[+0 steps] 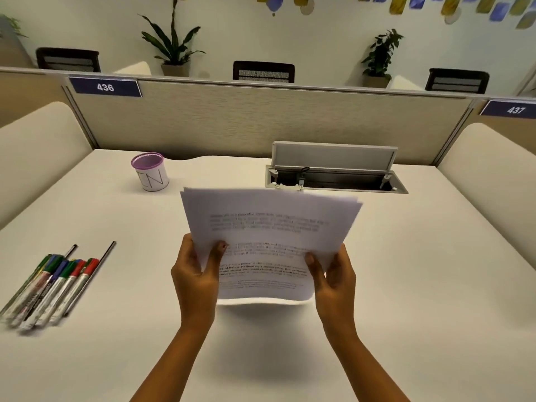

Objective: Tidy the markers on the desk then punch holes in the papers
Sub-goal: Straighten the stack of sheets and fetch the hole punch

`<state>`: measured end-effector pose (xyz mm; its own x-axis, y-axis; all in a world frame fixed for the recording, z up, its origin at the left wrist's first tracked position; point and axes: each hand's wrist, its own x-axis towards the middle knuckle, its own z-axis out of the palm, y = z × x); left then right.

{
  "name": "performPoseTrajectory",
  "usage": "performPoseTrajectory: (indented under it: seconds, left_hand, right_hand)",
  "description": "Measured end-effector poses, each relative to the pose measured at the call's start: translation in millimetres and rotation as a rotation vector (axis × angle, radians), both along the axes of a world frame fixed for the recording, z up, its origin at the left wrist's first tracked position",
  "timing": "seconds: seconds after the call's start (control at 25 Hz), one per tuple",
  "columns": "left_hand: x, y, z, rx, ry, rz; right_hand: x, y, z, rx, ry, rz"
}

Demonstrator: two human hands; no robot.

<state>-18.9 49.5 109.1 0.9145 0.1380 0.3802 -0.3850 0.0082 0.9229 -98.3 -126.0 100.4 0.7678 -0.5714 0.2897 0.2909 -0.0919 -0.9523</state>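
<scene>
A stack of printed papers point(269, 227) is held upright above the middle of the white desk point(406, 300), its lower edge lifted off the surface. My left hand point(194, 274) grips the stack's lower left side, thumb on the front page. My right hand point(333, 274) grips the lower right side the same way. Several markers point(55, 282) with green, blue and red caps lie side by side at the desk's left, with two thin dark pens among them. No hole punch is in view.
A purple-rimmed white pen cup point(152, 174) stands at the back left of the desk. An open cable tray point(333, 178) with a raised lid sits at the back right. A beige partition point(261, 120) closes the far edge, with cushioned dividers on both sides.
</scene>
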Motion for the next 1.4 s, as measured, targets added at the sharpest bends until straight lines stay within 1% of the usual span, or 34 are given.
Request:
performPoseTrajectory:
  seconds: [0.08, 0.2, 0.36, 0.52, 0.6, 0.68, 0.84, 1.08, 1.2, 1.28, 1.36, 1.4]
  left_hand:
    - [-3, -1, 0, 0.001, 0.027, -0.025]
    - [-9, -1, -3, -0.013, 0.063, -0.004]
    - [-10, 4, -1, -0.034, 0.041, 0.011]
    - [-13, 2, -4, 0.031, 0.062, 0.017]
    - [-14, 1, -4, 0.049, 0.049, 0.028]
    - [-14, 1, -4, 0.055, 0.052, 0.025]
    - [-20, -1, -12, 0.051, 0.108, -0.009]
    - [-19, 1, -24, 0.094, 0.096, 0.0]
    - [-15, 5, -27, 0.141, 0.105, 0.007]
    - [-9, 8, -17, 0.136, 0.084, 0.05]
    - [0, 11, 0, 0.1, 0.006, 0.147]
    - [4, 13, 9, 0.114, -0.049, 0.217]
  right_hand:
    - [-3, -1, -2, 0.006, 0.012, 0.007]
    - [-7, -3, -4, 0.02, 0.026, 0.01]
    - [-7, -2, -3, -0.005, 0.029, 0.021]
    - [-8, 1, -10, 0.029, 0.104, 0.006]
    - [-8, 1, -10, 0.012, 0.095, -0.004]
    - [-8, 0, -10, 0.036, 0.086, -0.013]
    - [-9, 0, -16, 0.063, 0.133, -0.019]
    - [-5, -2, -24, 0.048, 0.143, -0.008]
    - [-1, -6, -23, -0.014, 0.16, -0.011]
    - [2, -13, -12, -0.098, 0.137, -0.016]
    - [5, -21, 7, -0.262, 0.104, -0.03]
    - [7, -25, 18, -0.373, 0.085, -0.037]
